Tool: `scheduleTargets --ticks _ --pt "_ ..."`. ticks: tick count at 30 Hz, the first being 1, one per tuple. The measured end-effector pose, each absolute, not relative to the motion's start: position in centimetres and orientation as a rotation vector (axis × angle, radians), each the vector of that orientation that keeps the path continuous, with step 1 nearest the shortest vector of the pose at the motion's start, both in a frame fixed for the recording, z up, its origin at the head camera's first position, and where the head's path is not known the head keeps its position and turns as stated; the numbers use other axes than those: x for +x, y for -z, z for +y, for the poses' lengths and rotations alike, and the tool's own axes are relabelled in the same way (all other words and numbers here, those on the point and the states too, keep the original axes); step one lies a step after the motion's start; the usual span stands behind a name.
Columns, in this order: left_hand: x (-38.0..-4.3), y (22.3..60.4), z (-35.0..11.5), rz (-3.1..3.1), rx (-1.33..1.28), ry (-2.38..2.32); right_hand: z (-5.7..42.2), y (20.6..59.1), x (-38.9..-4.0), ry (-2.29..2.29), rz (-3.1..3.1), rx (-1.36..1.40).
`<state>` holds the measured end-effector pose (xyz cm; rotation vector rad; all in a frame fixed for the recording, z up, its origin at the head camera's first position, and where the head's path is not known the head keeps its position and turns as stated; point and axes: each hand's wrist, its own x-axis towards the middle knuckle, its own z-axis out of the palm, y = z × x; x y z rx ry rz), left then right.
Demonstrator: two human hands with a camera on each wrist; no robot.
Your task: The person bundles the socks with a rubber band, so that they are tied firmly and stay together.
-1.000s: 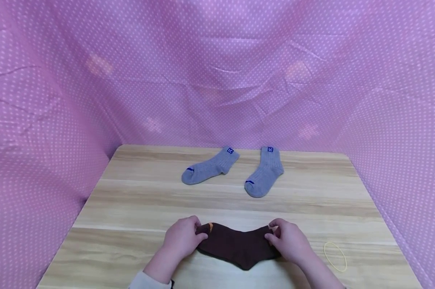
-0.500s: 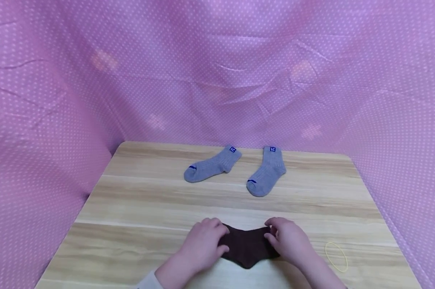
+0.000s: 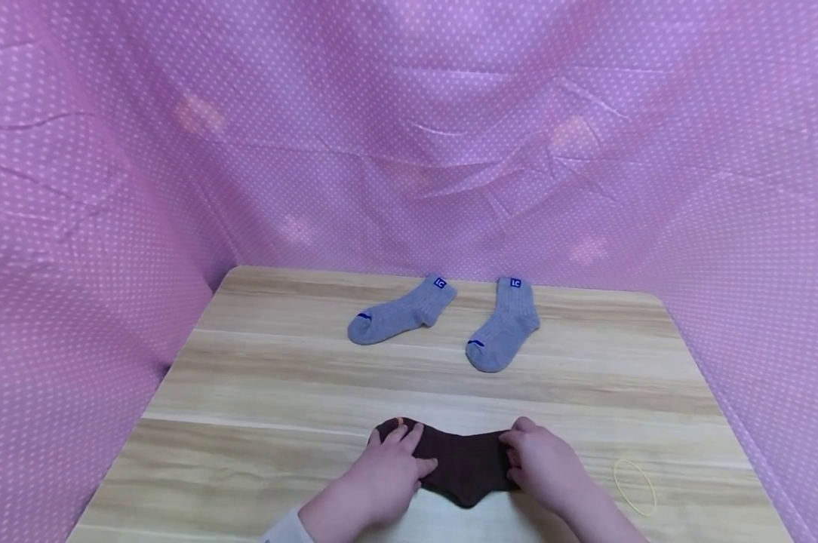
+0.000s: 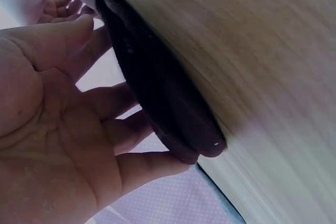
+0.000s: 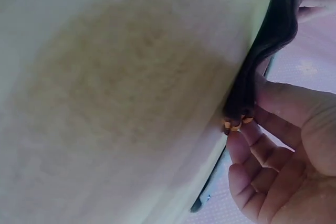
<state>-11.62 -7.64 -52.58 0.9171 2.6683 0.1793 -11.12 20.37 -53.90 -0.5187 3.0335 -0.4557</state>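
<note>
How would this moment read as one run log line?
left hand: spread on brown socks; right hand: holding cuff end; grey socks: farther back

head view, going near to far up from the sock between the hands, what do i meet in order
Brown sock → left gray sock and right gray sock, side by side → pink cloth. Left out: yellow band, about level with the brown sock.

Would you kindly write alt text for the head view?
A left hand touches stacked dark brown socks on a wooden table while the right hand holds their cuff end. Two gray socks lie beyond, a yellow loop at right.
</note>
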Motion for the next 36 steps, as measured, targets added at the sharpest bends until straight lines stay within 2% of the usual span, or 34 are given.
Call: scheduleTargets --ticks 5,10,13,22,36 --pt "-11.6 52.6 -7.6 2.628 0.864 -0.262 20.9 53.9 -11.1 0.513 3.012 -0.551" --pt "-11.4 51.8 -7.9 2.704 0.837 -0.439 21.6 52.8 -11.1 0.647 2.964 -0.429" --pt "-11.4 51.4 -8.4 2.799 0.865 -0.411 21.8 52.6 -11.1 0.649 2.933 -0.383" --pt "-11.7 51.8 -9.1 2.85 0.789 -0.176 22.3 53.2 -10.9 0.516 2.989 -0.512" --pt "-11.6 52.1 -9.3 2.818 0.711 -0.291 22.2 53.6 -11.3 0.554 2.965 -0.443"
